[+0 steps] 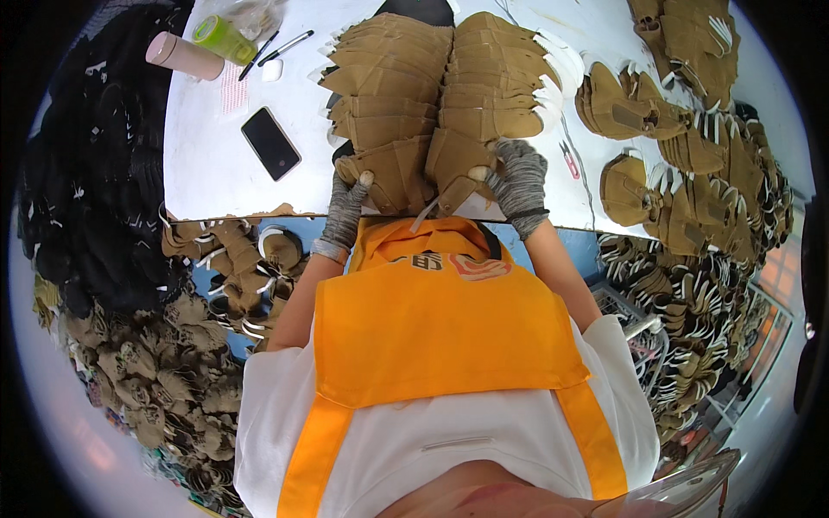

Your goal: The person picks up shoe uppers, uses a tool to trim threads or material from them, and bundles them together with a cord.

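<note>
Your left hand [348, 205], in a grey knitted glove with the thumb tip bare, rests against the near end of the left stack of tan pieces [386, 104], fingers curled onto the bottom piece at the table's front edge. Your right hand [516, 179], gloved the same way, closes around the near end of the right stack [490, 95], thumb on top and fingers wrapped over its side. Both stacks lie side by side on the white table [207, 164], touching, each made of flat, soft-looking tan fabric shapes fanned like overlapping scales and running away from you; white curved tabs stick out along their outer edges. More of the same tan pieces lie in smaller piles [626, 104] to the right on the table, with small red snips [571, 161] between them and the right stack. To the left lie a black phone [270, 142], smooth and glossy, two pens [275, 50], a pink cylinder bottle [184, 56] on its side and a green bottle [223, 37] near it. You wear an orange apron [436, 319] over a white shirt. Below the table edge on the left, heaps of tan pieces [164, 388] and black pieces [86, 173] lie piled; on the right, a wire basket [626, 315] sits among more tan and white pieces, though I cannot tell what it holds.
</note>
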A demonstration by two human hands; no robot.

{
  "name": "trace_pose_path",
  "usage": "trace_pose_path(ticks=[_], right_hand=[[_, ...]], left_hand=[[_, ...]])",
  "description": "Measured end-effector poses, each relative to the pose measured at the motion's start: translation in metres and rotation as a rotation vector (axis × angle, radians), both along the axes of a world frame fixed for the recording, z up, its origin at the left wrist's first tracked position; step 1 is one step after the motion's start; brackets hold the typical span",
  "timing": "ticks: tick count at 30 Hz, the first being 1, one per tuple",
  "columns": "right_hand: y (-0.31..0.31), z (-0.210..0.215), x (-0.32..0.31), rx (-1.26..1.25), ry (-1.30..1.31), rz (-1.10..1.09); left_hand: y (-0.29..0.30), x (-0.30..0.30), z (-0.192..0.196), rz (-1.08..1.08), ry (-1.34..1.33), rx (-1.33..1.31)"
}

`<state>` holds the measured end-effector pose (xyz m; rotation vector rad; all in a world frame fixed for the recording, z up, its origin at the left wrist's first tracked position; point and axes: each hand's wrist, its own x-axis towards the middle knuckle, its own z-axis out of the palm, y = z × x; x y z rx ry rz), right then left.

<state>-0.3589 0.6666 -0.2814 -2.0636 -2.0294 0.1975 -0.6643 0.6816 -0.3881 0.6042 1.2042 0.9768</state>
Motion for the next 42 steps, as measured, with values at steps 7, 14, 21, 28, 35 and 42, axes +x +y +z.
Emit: trace_pose_path(ticks=[7,14,21,28,35,42], right_hand=[[-0.104,-0.057,0.044,-0.625,0.899,-0.507],[-0.066,-0.124,0.009,-0.571,1.829,-0.581],[0.023,-0.134,0.036,-0.429,1.770,-0.883],[0.108,-0.056,0.070,-0.461,1.524,-0.798],[0.044,-0.171,0.237,0.074,0.549,-0.646],[0.031,-0.132,0.266,-0.285,0.031,-0.766]], left_hand=[[-0.049,-0.043,-0.051,-0.261,0.327,-0.133],[-0.006,0.011,0.034,-0.121,-0.224,-0.370],[0.040,0.055,0.035,0.035,-0.235,-0.201],[0.119,0.106,0.041,0.070,-0.092,0.066],[0.129,0.089,-0.007,0.050,-0.161,-0.072],[0.073,0.127,-0.018,-0.118,-0.118,-0.202]])
